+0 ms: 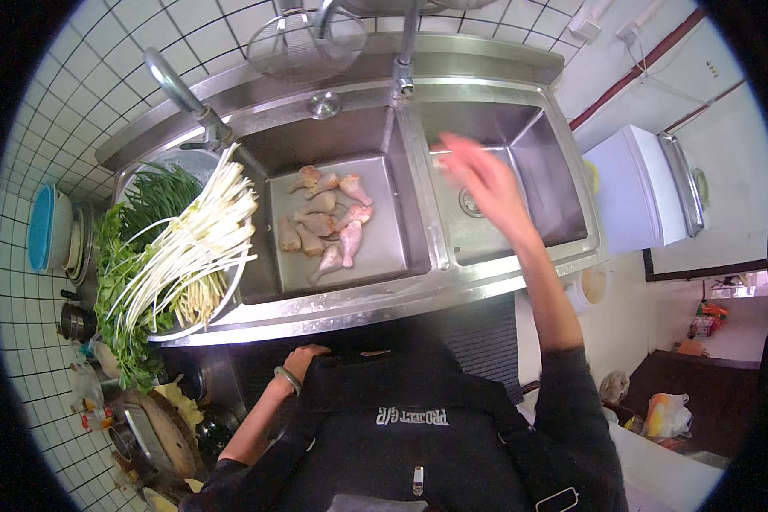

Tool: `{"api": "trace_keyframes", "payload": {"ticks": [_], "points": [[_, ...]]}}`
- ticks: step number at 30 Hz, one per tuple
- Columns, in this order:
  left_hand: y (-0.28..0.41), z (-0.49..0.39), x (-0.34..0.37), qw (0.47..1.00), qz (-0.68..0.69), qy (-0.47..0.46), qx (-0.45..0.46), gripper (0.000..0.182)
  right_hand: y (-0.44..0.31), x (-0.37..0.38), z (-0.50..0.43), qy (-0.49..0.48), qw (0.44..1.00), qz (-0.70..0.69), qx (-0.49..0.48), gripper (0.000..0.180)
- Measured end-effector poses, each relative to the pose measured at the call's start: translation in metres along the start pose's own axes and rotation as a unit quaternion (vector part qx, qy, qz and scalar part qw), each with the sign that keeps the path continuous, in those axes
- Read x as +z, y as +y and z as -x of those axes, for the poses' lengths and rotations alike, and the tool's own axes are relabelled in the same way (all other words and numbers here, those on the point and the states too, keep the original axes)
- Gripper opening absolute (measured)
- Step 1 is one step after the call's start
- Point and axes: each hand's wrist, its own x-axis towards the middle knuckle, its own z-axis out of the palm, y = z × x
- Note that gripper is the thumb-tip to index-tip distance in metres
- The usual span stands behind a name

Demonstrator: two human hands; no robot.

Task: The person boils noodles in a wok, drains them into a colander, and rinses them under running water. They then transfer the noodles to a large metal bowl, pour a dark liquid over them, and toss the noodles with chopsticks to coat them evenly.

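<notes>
My right hand [483, 176] is over the right basin [486, 237] of a stainless steel double sink, blurred by motion. Its fingers point toward the divider, and the blur hides whether anything is between them. Down by my waist, in front of the sink, is my left hand [307, 360], with a bangle [288, 380] on its wrist. Its fingertips are partly hidden against dark cloth. Several raw chicken drumsticks [320, 224] lie grouped on the floor of the left basin [387, 237]. A round drain strainer [471, 202] shows beneath my right hand.
White-stemmed greens [195, 237], dark green chives [166, 192] and leafy herbs [118, 256] overhang the left basin's left side. One faucet [179, 89] stands at the left, another [405, 70] above the divider. A wire-mesh strainer [307, 45] hangs behind. A white box-like appliance [627, 192] stands right.
</notes>
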Motion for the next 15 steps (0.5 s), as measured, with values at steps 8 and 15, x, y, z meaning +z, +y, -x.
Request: {"api": "trace_keyframes", "payload": {"ticks": [8, 15], "points": [[0.13, -0.033, 0.016, 0.961, 0.214, 0.12, -0.125, 0.023, -0.064, 0.086, -0.277, -0.16, 0.907, -0.389, -0.024, 0.022], [0.203, -0.051, 0.058, 0.928, 0.26, 0.161, -0.211, 0.028, -0.014, -0.095, -0.204, -0.261, 0.917, -0.296, -0.061, 0.036]]}}
